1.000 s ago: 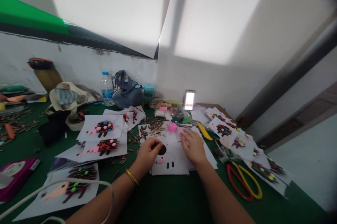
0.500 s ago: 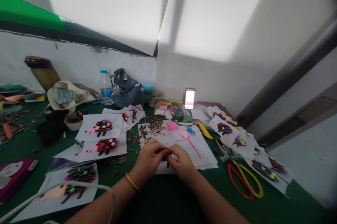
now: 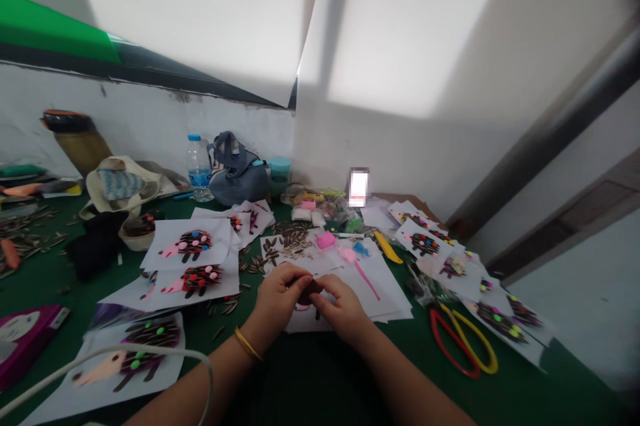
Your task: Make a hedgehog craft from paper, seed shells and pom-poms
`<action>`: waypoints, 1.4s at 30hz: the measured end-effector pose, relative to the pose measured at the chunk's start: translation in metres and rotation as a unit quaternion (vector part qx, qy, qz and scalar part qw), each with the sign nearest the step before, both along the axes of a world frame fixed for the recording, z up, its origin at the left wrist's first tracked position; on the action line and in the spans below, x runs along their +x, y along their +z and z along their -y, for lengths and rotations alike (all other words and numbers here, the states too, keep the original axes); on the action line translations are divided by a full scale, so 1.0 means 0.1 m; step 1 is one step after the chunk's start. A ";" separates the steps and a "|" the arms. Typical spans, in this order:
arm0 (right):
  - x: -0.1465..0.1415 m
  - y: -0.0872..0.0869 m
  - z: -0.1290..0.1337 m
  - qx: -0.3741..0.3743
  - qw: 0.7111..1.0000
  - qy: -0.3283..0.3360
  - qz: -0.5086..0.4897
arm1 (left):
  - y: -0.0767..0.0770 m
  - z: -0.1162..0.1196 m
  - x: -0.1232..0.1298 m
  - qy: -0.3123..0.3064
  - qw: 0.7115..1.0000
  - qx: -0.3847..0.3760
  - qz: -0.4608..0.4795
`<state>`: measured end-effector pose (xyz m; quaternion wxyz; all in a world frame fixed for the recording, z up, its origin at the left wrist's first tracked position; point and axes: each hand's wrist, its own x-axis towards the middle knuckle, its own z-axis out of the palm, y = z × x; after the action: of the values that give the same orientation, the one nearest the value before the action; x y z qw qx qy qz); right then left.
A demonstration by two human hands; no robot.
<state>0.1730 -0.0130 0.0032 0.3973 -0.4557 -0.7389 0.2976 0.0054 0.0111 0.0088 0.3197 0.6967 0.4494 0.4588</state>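
Observation:
My left hand point(image 3: 286, 294) and my right hand point(image 3: 341, 305) meet above the white paper sheets point(image 3: 395, 303). Between their fingertips is a small flat piece of dark brown clay point(image 3: 311, 289), pinched from both sides. Under the hands, the paper carries a pink outline and dark marks, mostly covered by my fingers. Just beyond lie sunflower seeds point(image 3: 293, 236), a pink clay block point(image 3: 326, 240), a pink lump point(image 3: 349, 255), a blue lump point(image 3: 361, 249) and a thin pink strip point(image 3: 367, 281).
Hedgehog pictures point(image 3: 193, 244) made with seeds lie at left, more point(image 3: 453, 266) at right. Red-and-yellow scissors point(image 3: 463, 343) rest on the green table near a yellow-handled tool point(image 3: 388, 247). A white cable point(image 3: 150, 350) crosses the front left. A water bottle point(image 3: 199, 173) and grey-blue bag point(image 3: 237, 176) stand behind.
My fingers have parted slightly, so the brown piece now shows between them, looking flat. More of the pink outline on the paper is visible. The view has shifted a little.

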 end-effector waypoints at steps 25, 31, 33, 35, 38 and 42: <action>0.02 -0.06 -0.03 -0.011 0.999 -0.032 0.034 | 0.00 0.02 0.00 -0.020 1.000 -0.014 -0.007; 0.01 -0.01 -0.01 0.005 0.998 -0.020 0.052 | 0.03 0.04 0.02 -0.039 0.997 0.021 -0.057; 0.01 0.00 -0.01 0.000 0.999 0.002 0.045 | 0.03 0.05 0.02 -0.033 0.998 0.017 -0.043; 0.01 -0.01 -0.02 -0.006 0.999 0.008 0.053 | 0.03 0.05 0.02 -0.039 0.999 0.020 -0.030; 0.01 -0.02 -0.02 -0.002 0.997 -0.015 0.082 | 0.04 0.06 0.02 -0.057 0.997 0.028 -0.044; 0.00 -0.02 -0.02 -0.005 0.998 -0.014 0.068 | 0.04 0.05 0.02 -0.043 0.997 0.020 -0.060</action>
<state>0.1732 -0.0107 0.0009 0.3481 -0.4872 -0.7563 0.2638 0.0077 0.0066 0.0127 0.2975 0.7476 0.4285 0.4110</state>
